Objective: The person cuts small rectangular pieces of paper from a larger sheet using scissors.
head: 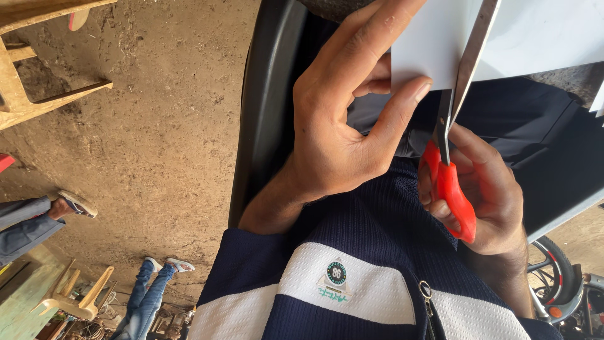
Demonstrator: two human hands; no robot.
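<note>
The left hand [343, 123] pinched the lower edge of a white sheet of paper [434, 41], thumb pressed flat against the near face and the fingers curled behind it, so the grip was closed on the sheet. Just beside that pinch, on the thumb's outer side, the steel blades of a pair of scissors [454, 119] ran up across the paper, their edges closed or nearly closed along the cut line (the tips ran out of the top of the frame, so how far they reached could not be told). The right hand [487, 198] sat below the pinch, wrapped around the red plastic handles with fingers threaded through the loops and squeezed tight on the scissors.

Under both hands lay the person's own dark navy sweater [352, 289] with a broad white band and a small round badge, its zip pull hanging close beneath the scissor hand. Outward of the paper-holding hand stood the dark curved edge of a chair [264, 107], and beyond it the bare earth floor [170, 126]. Well away from either grip, a wooden bench [25, 82] stood at the far corner, another person's legs in blue jeans [145, 299] showed near a pale chair, and a wheel [557, 271] sat past the scissor hand's wrist.
</note>
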